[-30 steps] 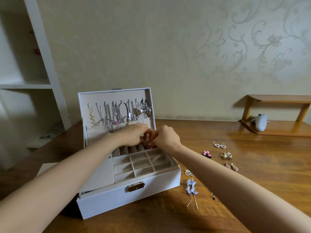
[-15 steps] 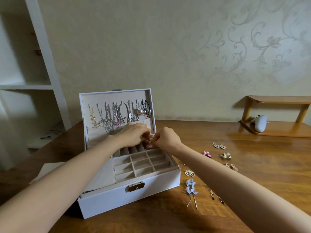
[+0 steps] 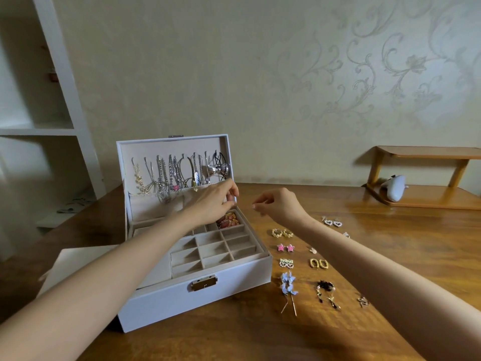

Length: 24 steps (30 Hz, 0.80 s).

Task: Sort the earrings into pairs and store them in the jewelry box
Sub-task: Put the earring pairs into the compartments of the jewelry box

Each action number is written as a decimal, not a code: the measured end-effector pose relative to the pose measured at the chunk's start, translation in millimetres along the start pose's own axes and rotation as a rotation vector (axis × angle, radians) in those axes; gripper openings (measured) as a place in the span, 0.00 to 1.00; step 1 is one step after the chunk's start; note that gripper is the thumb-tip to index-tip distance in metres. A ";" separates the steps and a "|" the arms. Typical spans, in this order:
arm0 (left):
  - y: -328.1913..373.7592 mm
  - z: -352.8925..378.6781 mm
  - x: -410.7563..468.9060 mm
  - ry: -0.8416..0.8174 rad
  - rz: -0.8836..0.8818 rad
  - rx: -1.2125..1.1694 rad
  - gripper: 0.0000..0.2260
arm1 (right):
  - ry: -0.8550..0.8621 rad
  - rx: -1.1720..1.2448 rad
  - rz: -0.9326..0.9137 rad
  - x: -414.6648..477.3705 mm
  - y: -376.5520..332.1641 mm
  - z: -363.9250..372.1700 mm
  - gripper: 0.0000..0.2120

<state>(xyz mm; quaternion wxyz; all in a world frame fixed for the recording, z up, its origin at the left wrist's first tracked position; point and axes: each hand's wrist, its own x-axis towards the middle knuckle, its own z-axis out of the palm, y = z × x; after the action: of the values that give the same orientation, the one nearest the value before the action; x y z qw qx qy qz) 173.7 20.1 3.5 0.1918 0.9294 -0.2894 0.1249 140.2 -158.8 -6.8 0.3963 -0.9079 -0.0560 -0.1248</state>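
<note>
Both hands out ahead of me, near each other, apart.
My left hand (image 3: 213, 203) curls its fingers downward; my right hand (image 3: 279, 207) pinches its fingertips together; I can't tell whether either holds anything.

Home room: patterned wallpaper (image 3: 364, 74), white shelving (image 3: 65, 100), wooden table (image 3: 390, 243).

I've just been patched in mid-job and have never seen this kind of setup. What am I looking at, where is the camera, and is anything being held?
No machine here: a person works with two bare hands, and the single picture comes from a camera on their head, looking forward and down. The left hand hovers over the back right compartment of the open box, where red-gold earrings lie. The right hand hangs just right of the box, thumb and finger pinched together; whether either hand holds anything is too small to tell. Necklaces hang inside the lid. On the table right of the box lie earring pairs: gold hoops, pink stars, hearts, gold ovals, blue flowers.
</note>
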 end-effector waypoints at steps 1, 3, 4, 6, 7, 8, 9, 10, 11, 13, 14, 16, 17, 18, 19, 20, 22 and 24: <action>4.0 3.1 2.3 0.019 -0.006 -0.016 0.04 | 0.012 0.002 0.013 -1.4 6.3 -9.2 0.04; 14.3 9.5 8.4 0.037 -0.010 -0.019 0.05 | 0.031 0.010 0.037 -4.2 20.7 -28.6 0.05; 21.0 12.7 12.6 0.042 -0.005 -0.031 0.06 | 0.042 0.020 0.051 -5.7 28.8 -38.4 0.05; 36.2 19.3 22.2 0.036 0.002 -0.047 0.07 | 0.068 0.016 0.085 -8.6 45.0 -57.5 0.05; 44.0 23.3 27.5 0.020 0.002 -0.043 0.08 | 0.081 0.004 0.106 -10.4 53.7 -66.9 0.05; 52.1 27.3 32.9 0.004 0.006 -0.038 0.08 | 0.095 -0.005 0.129 -11.3 63.1 -75.7 0.05; 59.5 32.3 39.1 -0.012 0.013 -0.038 0.08 | 0.110 -0.011 0.150 -12.4 72.4 -84.2 0.04; 67.4 37.6 44.8 -0.028 0.025 -0.038 0.08 | 0.127 -0.021 0.171 -13.0 82.5 -92.0 0.04; 75.0 43.3 50.8 -0.046 0.036 -0.034 0.08 | 0.142 -0.034 0.189 -13.0 93.0 -98.6 0.04; 89.1 55.5 63.6 -0.082 0.054 -0.024 0.09 | 0.161 -0.072 0.222 -11.7 113.4 -109.3 0.06; 96.0 61.6 70.3 -0.102 0.061 -0.024 0.09 | 0.165 -0.094 0.239 -10.9 122.4 -113.1 0.07; 108.9 74.2 84.6 -0.154 0.067 -0.035 0.09 | 0.168 -0.142 0.269 -8.5 136.9 -117.8 0.07; 114.4 80.5 91.8 -0.183 0.063 -0.041 0.09 | 0.163 -0.172 0.281 -7.1 143.0 -118.8 0.07; 119.6 87.0 98.8 -0.214 0.057 -0.044 0.10 | 0.154 -0.205 0.294 -5.4 148.5 -118.9 0.07; 123.8 93.4 105.6 -0.248 0.052 -0.042 0.11 | 0.143 -0.240 0.303 -3.6 153.2 -118.1 0.07; 127.5 99.5 111.6 -0.282 0.049 -0.036 0.11 | 0.133 -0.275 0.307 -1.3 157.2 -116.7 0.08; 132.5 111.2 121.0 -0.346 0.051 -0.002 0.12 | 0.122 -0.340 0.311 3.7 163.8 -112.0 0.09; 134.2 121.4 127.8 -0.384 0.051 0.049 0.15 | 0.105 -0.391 0.312 7.3 167.5 -106.5 0.11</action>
<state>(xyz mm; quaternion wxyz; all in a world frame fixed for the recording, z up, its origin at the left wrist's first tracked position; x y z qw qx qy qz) 212.2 -196.5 -23.1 0.1074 0.9329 -0.3412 -0.0428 161.5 -350.7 -53.3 0.2302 -0.9572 0.1304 -0.1176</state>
